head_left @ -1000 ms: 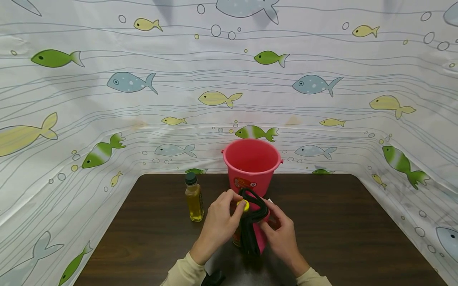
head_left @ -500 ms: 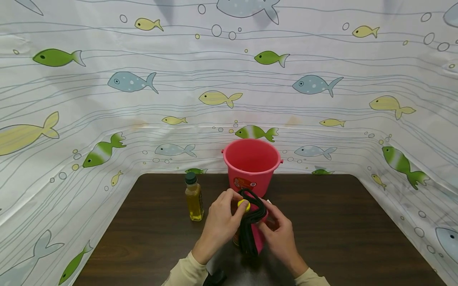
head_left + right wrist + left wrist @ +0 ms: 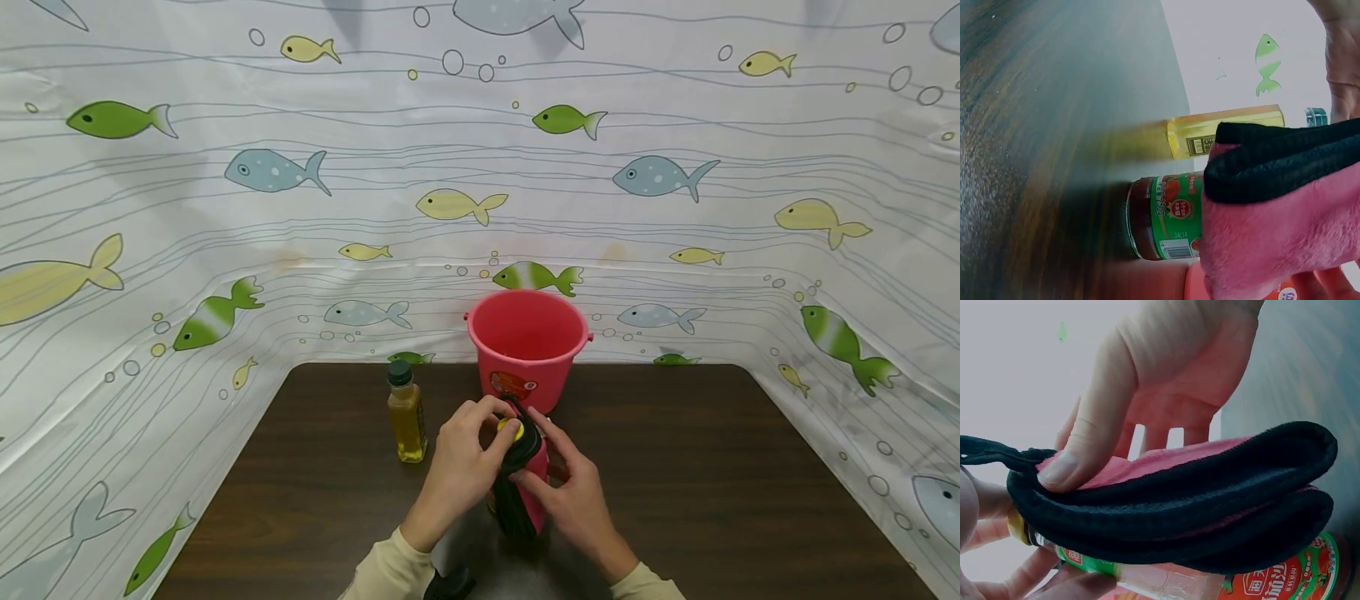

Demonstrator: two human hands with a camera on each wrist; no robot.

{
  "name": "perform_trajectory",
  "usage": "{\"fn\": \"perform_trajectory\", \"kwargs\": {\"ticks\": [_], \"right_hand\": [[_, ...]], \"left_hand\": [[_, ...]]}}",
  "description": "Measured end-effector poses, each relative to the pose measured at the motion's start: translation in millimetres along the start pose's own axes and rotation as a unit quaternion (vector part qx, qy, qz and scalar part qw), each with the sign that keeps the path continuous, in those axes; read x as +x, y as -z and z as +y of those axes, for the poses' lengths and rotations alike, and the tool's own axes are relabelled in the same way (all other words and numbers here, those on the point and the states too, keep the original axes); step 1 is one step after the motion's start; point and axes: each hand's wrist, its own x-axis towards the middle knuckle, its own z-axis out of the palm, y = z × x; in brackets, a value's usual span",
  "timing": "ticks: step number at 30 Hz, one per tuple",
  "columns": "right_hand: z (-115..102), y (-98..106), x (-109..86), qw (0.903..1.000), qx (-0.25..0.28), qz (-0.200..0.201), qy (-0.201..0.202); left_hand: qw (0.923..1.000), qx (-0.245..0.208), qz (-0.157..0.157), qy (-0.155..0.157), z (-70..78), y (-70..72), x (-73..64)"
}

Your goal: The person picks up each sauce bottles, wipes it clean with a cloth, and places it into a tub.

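My left hand (image 3: 459, 462) pinches the yellow cap (image 3: 513, 429) of a sauce bottle (image 3: 1169, 215), which stands upright with a green and red tomato label. Against this bottle's near side is a folded pink plush cloth (image 3: 537, 473) with thick black edging. My right hand (image 3: 576, 496) holds the cloth, its thumb (image 3: 1060, 472) pressed on the cloth's upper part and the fingers behind. A thin black loop (image 3: 991, 450) sticks out at the cloth's top end. In the head view the cloth hides most of the bottle.
A pink bucket (image 3: 555, 375) stands at the back of the dark wooden table (image 3: 690, 483), just behind the hands. To the left stands a bottle of yellow oil (image 3: 407, 425) with a dark green cap. A fish-patterned curtain (image 3: 570, 242) encloses the back and sides.
My right hand has moved left with the cloth, bringing it closer around the sauce bottle. The left hand has kept its pinch on the yellow cap.
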Motion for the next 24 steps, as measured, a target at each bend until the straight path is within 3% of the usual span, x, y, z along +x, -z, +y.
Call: {"fn": "perform_trajectory", "kwargs": {"ticks": [7,13,19,24], "right_hand": [[2.1,-4.8,0.3,0.9996,-0.025,-0.002,-0.010],[8.0,-3.6,-4.0,0.9986,-0.031,-0.006,-0.043],[19.0,0.2,-10.9,0.9934,-0.048,-0.040,-0.097],[28.2,2.5,-13.9,0.9892,-0.076,-0.074,-0.101]], "left_hand": [[0.9996,-0.021,-0.006,0.020,-0.2,2.2,0.6],[0.9995,-0.025,-0.014,0.016,1.2,2.8,1.7],[0.9993,-0.026,-0.018,0.022,2.1,2.5,1.0],[0.9992,-0.023,-0.018,0.028,1.0,2.0,0.5]]}}
